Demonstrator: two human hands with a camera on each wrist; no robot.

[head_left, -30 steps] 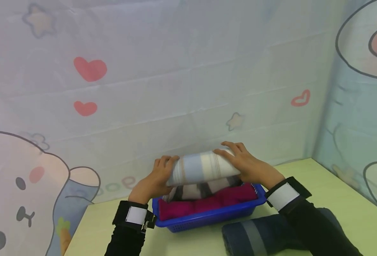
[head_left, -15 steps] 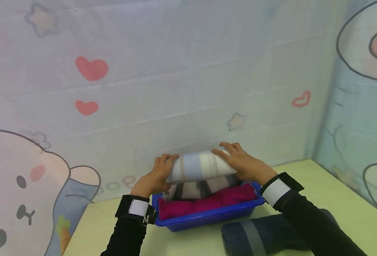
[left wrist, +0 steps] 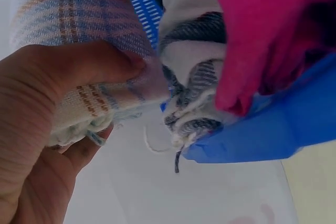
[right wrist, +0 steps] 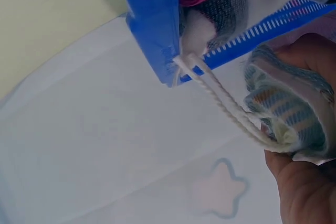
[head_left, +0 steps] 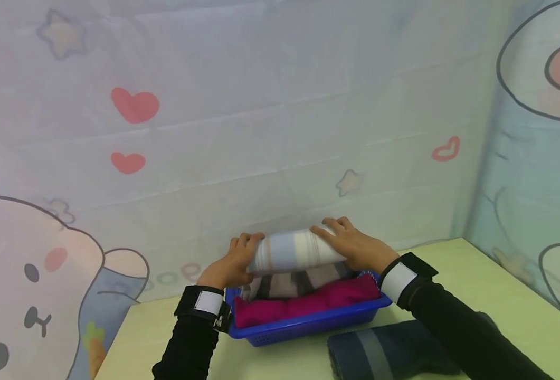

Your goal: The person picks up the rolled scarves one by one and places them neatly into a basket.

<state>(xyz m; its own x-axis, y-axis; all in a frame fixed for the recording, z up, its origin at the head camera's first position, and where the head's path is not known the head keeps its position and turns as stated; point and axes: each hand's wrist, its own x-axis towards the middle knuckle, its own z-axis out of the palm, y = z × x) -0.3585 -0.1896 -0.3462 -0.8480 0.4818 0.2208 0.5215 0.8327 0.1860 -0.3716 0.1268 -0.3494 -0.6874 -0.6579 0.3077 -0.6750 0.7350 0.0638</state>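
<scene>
A rolled plaid scarf [head_left: 303,249] in light blue and cream is held level at the back of a blue basket [head_left: 308,322]. My left hand [head_left: 229,264] grips its left end, thumb [left wrist: 100,66] on the near side and fingers behind. At the other end my right hand [head_left: 358,247] grips the roll. The right wrist view shows that coiled end [right wrist: 286,111], with twisted white cords running toward the basket's corner. Inside the basket lie a black-and-white checked scarf [head_left: 284,285] and a magenta cloth [head_left: 308,303]. The plaid roll hides part of the checked scarf.
A dark blue roll [head_left: 389,348] with a grey stripe lies on the pale yellow table [head_left: 470,285], front right of the basket and partly behind my right sleeve. A printed cloth backdrop [head_left: 241,132] rises close behind the basket.
My right hand has shifted slightly left, bringing its end of the plaid roll a little lower and left. The left hand keeps its grip nearly in place. The basket stays put.
</scene>
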